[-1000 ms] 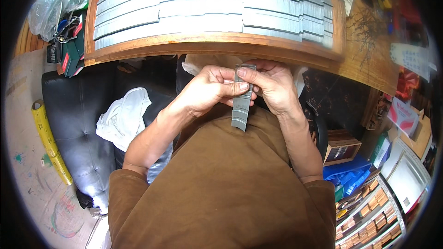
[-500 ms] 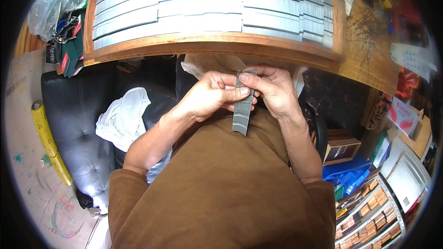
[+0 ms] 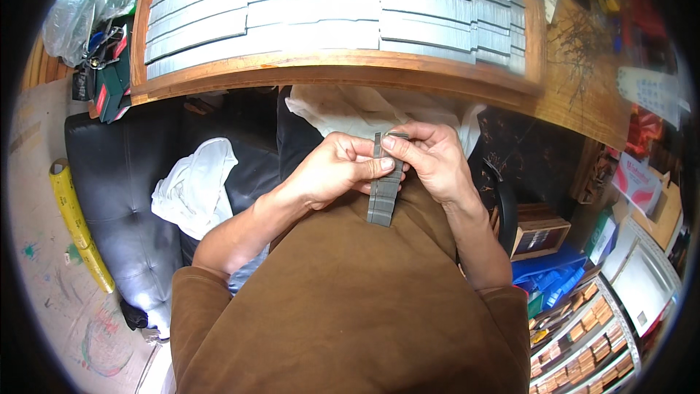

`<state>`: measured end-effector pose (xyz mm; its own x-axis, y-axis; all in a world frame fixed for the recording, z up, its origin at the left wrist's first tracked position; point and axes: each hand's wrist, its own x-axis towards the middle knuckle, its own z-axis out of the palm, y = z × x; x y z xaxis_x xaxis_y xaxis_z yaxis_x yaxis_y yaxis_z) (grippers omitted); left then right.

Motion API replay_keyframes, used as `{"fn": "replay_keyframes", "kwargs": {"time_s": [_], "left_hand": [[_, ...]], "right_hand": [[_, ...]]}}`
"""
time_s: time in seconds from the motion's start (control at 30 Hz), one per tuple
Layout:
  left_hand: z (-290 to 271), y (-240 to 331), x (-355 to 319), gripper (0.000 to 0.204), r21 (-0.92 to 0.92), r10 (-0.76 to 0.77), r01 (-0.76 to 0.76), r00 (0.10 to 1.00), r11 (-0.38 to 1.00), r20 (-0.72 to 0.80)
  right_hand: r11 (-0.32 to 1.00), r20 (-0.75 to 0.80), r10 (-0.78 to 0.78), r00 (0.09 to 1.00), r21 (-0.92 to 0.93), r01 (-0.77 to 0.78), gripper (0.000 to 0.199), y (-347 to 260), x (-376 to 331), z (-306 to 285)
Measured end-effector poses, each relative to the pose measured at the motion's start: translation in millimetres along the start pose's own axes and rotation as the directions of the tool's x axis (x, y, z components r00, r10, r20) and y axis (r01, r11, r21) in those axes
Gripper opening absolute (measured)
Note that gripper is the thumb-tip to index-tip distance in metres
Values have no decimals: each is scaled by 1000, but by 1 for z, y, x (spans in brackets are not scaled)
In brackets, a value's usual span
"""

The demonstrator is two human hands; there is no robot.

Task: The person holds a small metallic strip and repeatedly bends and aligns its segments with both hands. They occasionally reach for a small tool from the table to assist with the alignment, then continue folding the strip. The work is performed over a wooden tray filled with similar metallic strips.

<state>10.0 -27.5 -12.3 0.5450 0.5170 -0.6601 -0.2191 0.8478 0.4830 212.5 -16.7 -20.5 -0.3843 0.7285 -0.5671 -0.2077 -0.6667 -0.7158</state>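
In front of my chest I hold a narrow stack of thin dark-grey strips (image 3: 382, 208) with both hands. Thumb and fingers of my left hand (image 3: 348, 166) are closed on its left side, about halfway up. Around the upper right end, my right hand (image 3: 430, 159) pinches it with the thumb on top. The lower end sticks out below my fingers over my brown shirt; much of the middle lies hidden behind them. Beyond my hands, a wooden-framed tray (image 3: 306, 60) carries overlapping rows of silvery-grey strips (image 3: 313, 11).
The tray rests on a wooden table (image 3: 583, 106). A black padded seat (image 3: 120, 204) with a white cloth (image 3: 195, 186) is at left, near a yellow roll (image 3: 80, 226). At right stand a wooden box (image 3: 539, 237), a blue bin (image 3: 543, 273) and racks of small wooden pieces (image 3: 590, 343).
Both hands have moved slightly down toward me with the stack. The stack's lower end has shifted, and its top is more fanned apart near my right thumb.
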Motion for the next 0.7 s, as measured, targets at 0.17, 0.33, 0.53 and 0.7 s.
{"fn": "replay_keyframes", "kwargs": {"time_s": [0.17, 0.33, 0.53, 0.7], "left_hand": [[-3, -3, 0, 20, -16, 13, -13, 1000, 1000, 15], [-2, -6, -2, 19, -58, 12, -12, 1000, 998, -11], [1, -2, -2, 17, -16, -9, 9, 1000, 1000, -23], [2, 0, -1, 16, 35, -17, 18, 1000, 999, -19]], "right_hand": [[999, -23, -38, 999, 0, 38, 13, 6, 0, -2], [996, -50, -66, 997, -57, 63, 15, 10, -2, -5], [995, -36, -50, 998, -85, 46, 17, 7, -2, -2], [991, -10, -35, 999, -133, 33, 18, 4, -1, -4]]}}
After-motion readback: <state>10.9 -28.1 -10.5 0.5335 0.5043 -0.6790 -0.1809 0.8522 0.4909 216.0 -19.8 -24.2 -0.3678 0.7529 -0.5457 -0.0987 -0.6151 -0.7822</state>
